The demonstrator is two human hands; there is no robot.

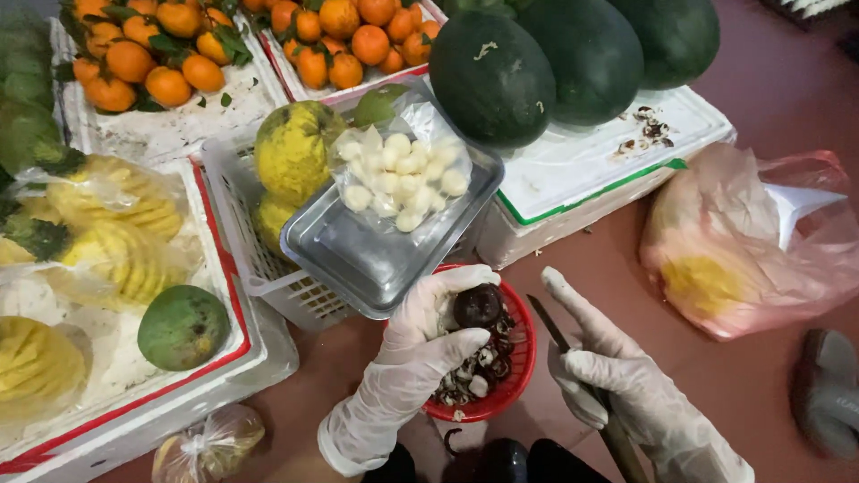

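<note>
My left hand (420,344), in a thin white glove, grips a small dark round water chestnut (478,305) over a red plastic basket (522,358) filled with dark peelings. My right hand (608,371), also gloved, holds a slim knife (550,325) with its blade pointing up toward the chestnut, a short gap between them. Just above, a clear plastic tray (358,255) carries a bag of peeled white pieces (403,174).
A white slatted crate (246,237) holds yellow pomelos. Foam boxes carry oranges (134,54), peeled pineapples (116,241), a green mango (183,326) and dark watermelons (537,63). A pink plastic bag (761,241) lies on the brown floor at right. A small tied bag (210,443) sits bottom left.
</note>
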